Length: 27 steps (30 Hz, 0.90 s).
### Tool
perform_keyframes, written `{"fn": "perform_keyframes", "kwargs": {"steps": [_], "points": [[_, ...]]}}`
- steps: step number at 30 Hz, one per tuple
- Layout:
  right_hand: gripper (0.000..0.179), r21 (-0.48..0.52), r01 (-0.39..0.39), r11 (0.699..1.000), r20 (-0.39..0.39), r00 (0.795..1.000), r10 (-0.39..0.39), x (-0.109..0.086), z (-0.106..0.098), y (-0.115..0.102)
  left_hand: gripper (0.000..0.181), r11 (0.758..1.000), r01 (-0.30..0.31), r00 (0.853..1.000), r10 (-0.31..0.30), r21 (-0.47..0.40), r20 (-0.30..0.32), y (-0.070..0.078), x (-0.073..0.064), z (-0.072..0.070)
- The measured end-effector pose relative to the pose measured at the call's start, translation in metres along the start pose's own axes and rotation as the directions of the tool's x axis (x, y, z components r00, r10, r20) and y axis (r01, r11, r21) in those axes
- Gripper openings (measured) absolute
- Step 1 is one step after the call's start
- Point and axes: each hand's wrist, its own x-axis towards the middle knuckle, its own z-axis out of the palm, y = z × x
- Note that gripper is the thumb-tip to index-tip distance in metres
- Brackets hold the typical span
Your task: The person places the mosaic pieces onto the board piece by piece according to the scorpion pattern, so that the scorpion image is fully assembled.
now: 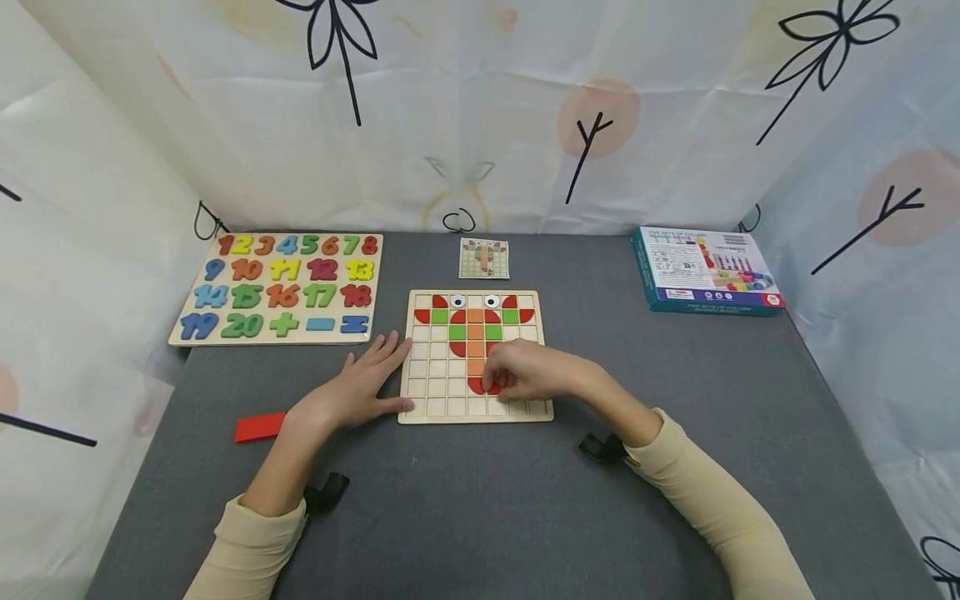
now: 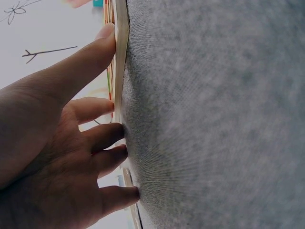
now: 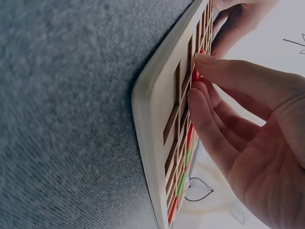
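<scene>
A wooden grid board (image 1: 438, 407) lies on the table, partly filled with red, green and orange pieces and two round eye pieces. My left hand (image 1: 352, 390) is spread at its left side, the thumb and a fingertip touching the rim; the left wrist view shows the thumb (image 2: 90, 57) on the edge. Over the lower middle cells, my right hand (image 1: 536, 371) pinches a small red piece (image 3: 196, 75) between thumb and fingers. That piece is at the grid, partly hidden by the fingers. Beside it is a red quarter-round piece (image 1: 476, 385).
A small pattern card (image 1: 483, 259) lies behind the board. To the left is a number puzzle board (image 1: 247, 333), with a red rectangular block (image 1: 258, 427) nearer the left forearm. A teal-edged box (image 1: 708, 271) lies at the back right. Patterned cloth (image 1: 487, 100) surrounds the grey table (image 1: 465, 517).
</scene>
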Motion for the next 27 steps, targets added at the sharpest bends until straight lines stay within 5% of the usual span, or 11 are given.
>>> {"fn": "perform_keyframes", "kwargs": {"steps": [10, 20, 27], "points": [[0.017, 0.042, 0.013, 0.999, -0.09, 0.996, -0.009, -0.023, -0.004, 0.003, 0.11, 1.0, -0.004, 1.0, 0.004, -0.011, 0.008, 0.006, -0.005, -0.005], [0.019, 0.091, -0.184, 0.979, -0.182, 0.963, 0.198, -0.08, -0.013, 0.028, 0.106, 1.0, 0.013, 1.0, -0.013, 0.006, 0.028, 0.023, -0.012, -0.015], [0.026, 0.08, -0.314, 0.946, -0.169, 0.931, 0.323, -0.105, -0.013, 0.046, 0.102, 0.998, 0.039, 0.998, -0.041, 0.042, 0.043, 0.031, -0.013, -0.018]]}}
